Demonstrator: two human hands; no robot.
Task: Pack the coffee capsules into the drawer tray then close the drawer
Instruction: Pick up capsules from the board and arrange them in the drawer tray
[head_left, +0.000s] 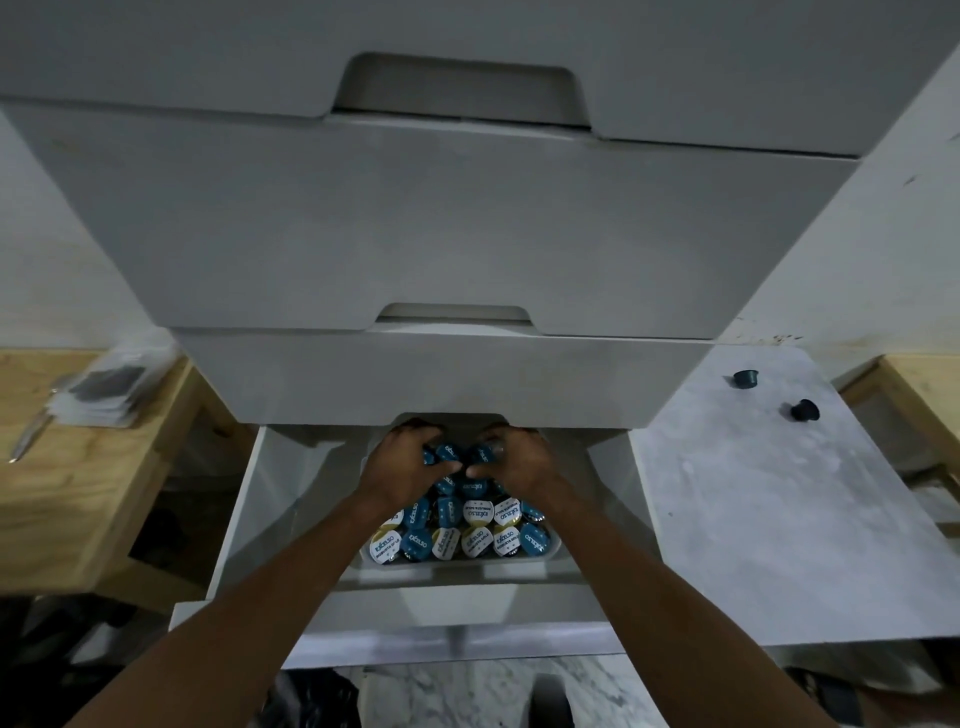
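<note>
Fingers of the left hand (402, 465) curl around blue coffee capsules (441, 454), the right hand (511, 462) grips more beside them, further capsules fill the tray (555, 552) just below inside the open drawer (270, 499).

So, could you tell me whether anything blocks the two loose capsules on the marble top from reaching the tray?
Nothing visible does. The two loose capsules lie apart on the marble top, right of the open drawer. The tray already looks nearly full.
</note>
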